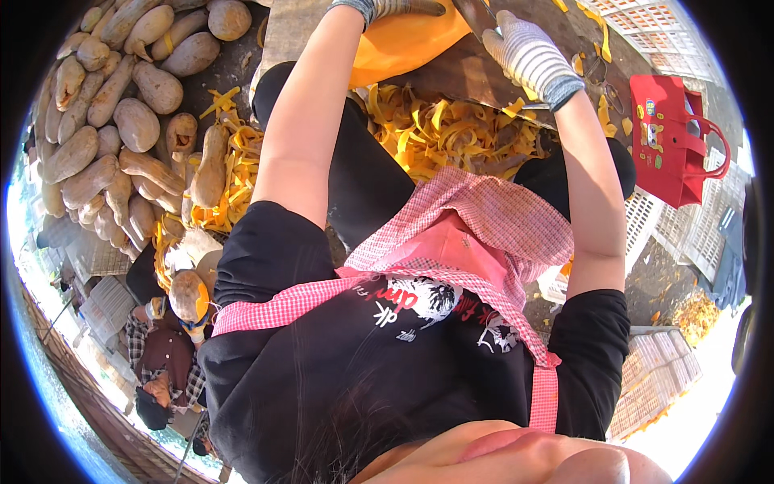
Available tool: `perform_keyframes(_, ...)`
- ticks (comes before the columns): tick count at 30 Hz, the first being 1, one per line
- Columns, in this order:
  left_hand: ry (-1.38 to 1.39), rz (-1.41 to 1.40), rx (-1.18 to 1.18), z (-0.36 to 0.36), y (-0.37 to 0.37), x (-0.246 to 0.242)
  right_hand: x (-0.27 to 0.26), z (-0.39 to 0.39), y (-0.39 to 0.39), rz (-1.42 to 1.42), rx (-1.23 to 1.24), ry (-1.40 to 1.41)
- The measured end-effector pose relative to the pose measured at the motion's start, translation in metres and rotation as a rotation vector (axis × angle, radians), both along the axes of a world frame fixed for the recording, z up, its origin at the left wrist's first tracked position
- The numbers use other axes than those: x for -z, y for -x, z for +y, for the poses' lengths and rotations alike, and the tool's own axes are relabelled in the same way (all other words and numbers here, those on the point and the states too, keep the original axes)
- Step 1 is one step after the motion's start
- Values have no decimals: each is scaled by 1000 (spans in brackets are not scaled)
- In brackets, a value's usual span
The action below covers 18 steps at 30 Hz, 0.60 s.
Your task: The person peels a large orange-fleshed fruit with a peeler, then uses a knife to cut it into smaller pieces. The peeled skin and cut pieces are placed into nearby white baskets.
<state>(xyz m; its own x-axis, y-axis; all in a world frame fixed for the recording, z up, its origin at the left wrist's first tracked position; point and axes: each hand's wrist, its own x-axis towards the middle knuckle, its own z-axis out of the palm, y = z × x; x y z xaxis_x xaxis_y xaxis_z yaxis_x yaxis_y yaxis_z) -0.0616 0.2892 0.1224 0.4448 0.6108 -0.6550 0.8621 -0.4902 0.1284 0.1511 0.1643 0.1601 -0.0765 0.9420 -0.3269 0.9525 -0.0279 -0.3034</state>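
My left hand (pixel 402 7), in a striped knit glove, lies with its fingers over a large peeled orange squash (pixel 405 48) at the top edge, steadying it. Beside the squash, my right hand (pixel 526 54) wears a similar glove and grips a dark flat-bladed tool (pixel 474 18), which the frame's edge cuts off. The squash rests on a brown wooden board (pixel 484 69). Below the board, between my knees, lies a heap of yellow-orange peel strips (pixel 447 127).
Many unpeeled tan squashes (pixel 139 124) are piled at left, with peelings beside them. A red bag (pixel 662 139) stands at right near white plastic crates (pixel 653 36). At lower left another person (pixel 166 357) holds a squash (pixel 188 296) in gloved hands.
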Motion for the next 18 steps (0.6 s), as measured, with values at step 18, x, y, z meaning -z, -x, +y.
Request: perform_keyframes(18, -880, -1087, 204, 29, -61, -43, 1, -2, 22, -41, 125, 76)
